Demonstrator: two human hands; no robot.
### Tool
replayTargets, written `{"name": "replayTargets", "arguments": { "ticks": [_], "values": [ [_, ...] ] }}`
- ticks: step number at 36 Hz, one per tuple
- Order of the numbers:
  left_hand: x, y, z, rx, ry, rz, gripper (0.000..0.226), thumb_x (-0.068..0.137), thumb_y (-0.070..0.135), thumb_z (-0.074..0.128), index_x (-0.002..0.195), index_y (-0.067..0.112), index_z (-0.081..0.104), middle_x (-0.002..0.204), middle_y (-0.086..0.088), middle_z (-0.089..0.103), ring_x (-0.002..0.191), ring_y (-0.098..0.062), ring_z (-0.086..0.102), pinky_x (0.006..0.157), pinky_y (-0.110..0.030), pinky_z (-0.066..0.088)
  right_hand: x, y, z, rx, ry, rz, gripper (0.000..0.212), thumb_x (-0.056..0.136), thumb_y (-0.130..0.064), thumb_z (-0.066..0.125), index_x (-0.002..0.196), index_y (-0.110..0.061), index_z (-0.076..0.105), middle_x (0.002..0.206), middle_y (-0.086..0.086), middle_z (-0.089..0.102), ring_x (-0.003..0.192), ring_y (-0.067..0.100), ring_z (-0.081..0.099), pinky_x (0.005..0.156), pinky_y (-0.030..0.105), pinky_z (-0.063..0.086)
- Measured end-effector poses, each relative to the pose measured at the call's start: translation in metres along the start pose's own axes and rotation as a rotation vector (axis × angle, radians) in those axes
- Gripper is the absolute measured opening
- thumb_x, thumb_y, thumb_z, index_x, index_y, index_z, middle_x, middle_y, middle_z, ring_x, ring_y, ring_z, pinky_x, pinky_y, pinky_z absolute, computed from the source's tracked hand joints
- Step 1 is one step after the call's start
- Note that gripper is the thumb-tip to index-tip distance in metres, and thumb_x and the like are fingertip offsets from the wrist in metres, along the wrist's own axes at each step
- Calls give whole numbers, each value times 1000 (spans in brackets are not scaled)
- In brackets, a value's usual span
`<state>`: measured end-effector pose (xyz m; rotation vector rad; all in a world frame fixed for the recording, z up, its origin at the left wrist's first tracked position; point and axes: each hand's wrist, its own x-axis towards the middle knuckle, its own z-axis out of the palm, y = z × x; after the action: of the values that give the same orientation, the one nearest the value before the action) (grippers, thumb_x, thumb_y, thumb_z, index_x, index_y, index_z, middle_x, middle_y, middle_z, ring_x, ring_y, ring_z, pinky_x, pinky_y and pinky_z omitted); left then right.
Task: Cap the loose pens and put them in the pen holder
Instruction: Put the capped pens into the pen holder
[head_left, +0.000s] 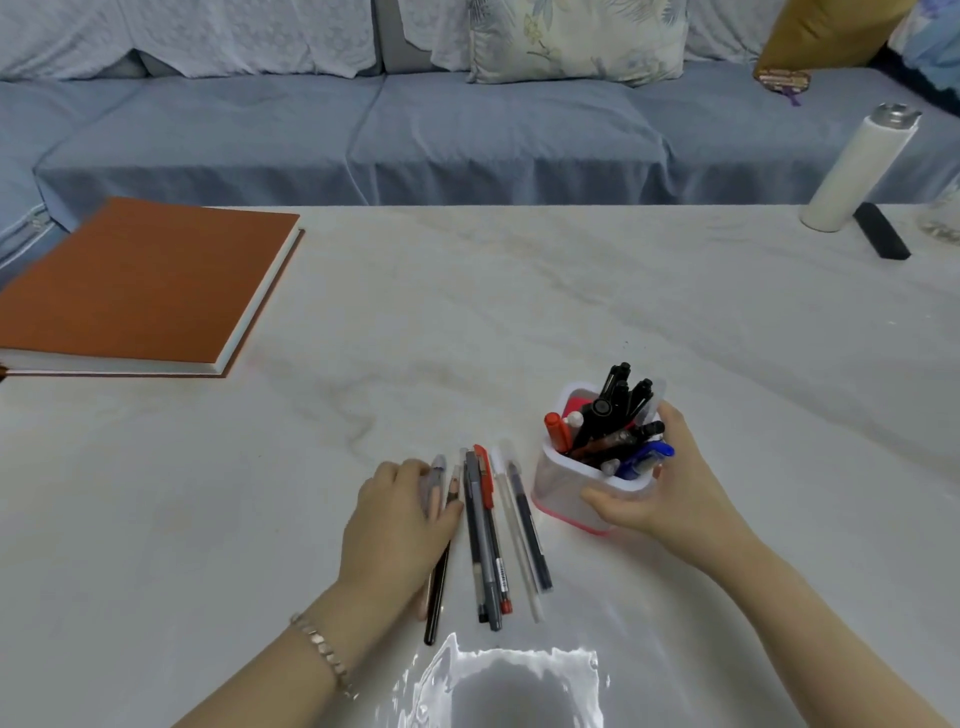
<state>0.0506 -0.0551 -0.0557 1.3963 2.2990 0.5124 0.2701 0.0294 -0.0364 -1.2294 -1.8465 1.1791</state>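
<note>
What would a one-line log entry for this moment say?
left hand: at loose pens, grip unclear | right hand: gripping pen holder | loose pens: lying on table

table: pale marble | on it: orange book, white bottle, black bar, loose pens, pen holder

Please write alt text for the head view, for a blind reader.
The right hand grips a white pen holder full of pens; the left hand rests on loose pens lying side by side on a table. An orange book lies far left.
</note>
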Motion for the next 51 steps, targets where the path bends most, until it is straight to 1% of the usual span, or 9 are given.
{"name": "replayTargets", "arguments": {
  "ticks": [12, 15, 17, 25, 33, 37, 41, 46, 51],
  "values": [
    [9, -2, -6, 61, -86, 64, 17, 90, 14, 40, 75, 13, 35, 71, 0, 40, 65, -20, 42, 52, -27, 26, 0, 0, 2, -45, 8, 32, 82, 49, -35, 75, 120, -34, 33, 116, -8, 54, 100, -8, 54, 81, 14, 43],
    [17, 9, -14, -372, -79, -33, 15, 94, 12, 37, 82, 11, 45, 80, -4, 54, 65, -12, 53, 57, -16, 39, 0, 1, 1, -43, 7, 32, 85, 50, -35, 74, 124, -32, 34, 117, -7, 53, 104, -3, 54, 86, 17, 42],
    [20, 29, -27, -749, -10, -63, 12, 95, 8, 37, 97, 9, 48, 84, -3, 59, 74, -14, 62, 74, -28, 49, -1, 0, 1, -43, 1, 32, 82, 52, -32, 75, 123, -31, 35, 116, -9, 54, 102, -5, 54, 84, 15, 43],
    [16, 109, -71, -1314, 50, 353, 28, 95, 3, 37, 98, 29, 45, 77, 6, 67, 98, -20, 65, 91, -37, 51, -3, -3, 1, -16, 13, 50, 74, 64, -7, 78, 118, -31, 34, 106, -12, 52, 86, -18, 52, 73, -1, 40],
    [14, 132, -29, -1091, -99, 376, 25, 93, 1, 39, 88, 25, 42, 86, 0, 65, 89, -7, 63, 93, -28, 47, -6, -16, 1, 36, 13, 7, 64, 65, 6, 73, 107, -28, 40, 88, -12, 58, 73, -16, 57, 64, -1, 41],
    [17, 127, -30, -1101, -166, 340, 17, 90, 5, 49, 82, 19, 47, 81, -6, 66, 80, -11, 65, 71, -18, 50, -7, -18, 1, 73, 10, 7, 62, 66, 9, 71, 106, -28, 40, 83, -10, 59, 68, -15, 57, 61, -1, 40],
    [17, 117, -35, -1053, -23, 490, 28, 92, 18, 49, 104, 42, 43, 83, -6, 64, 79, -14, 70, 58, -13, 47, -8, -20, 1, 106, -1, 20, 60, 67, 12, 69, 111, -17, 39, 77, -8, 57, 62, -14, 56, 59, -1, 39],
    [20, 113, -31, -691, 179, 771, 39, 94, 8, 43, 126, 29, 48, 111, 9, 56, 105, -9, 61, 91, -27, 50, -7, -17, 2, 134, -21, 11, 57, 67, 12, 68, 102, -24, 42, 74, -7, 58, 59, -9, 56, 61, 5, 43],
    [24, 119, -17, -281, -72, 776, 47, 95, 31, 28, 141, 20, 31, 149, 7, 30, 140, -4, 11, 116, -28, 7, -1, -10, 3, 119, -31, -8, 46, 65, 8, 69, 95, -18, 44, 74, -8, 56, 64, -3, 58, 62, 12, 46]
  ]
}}
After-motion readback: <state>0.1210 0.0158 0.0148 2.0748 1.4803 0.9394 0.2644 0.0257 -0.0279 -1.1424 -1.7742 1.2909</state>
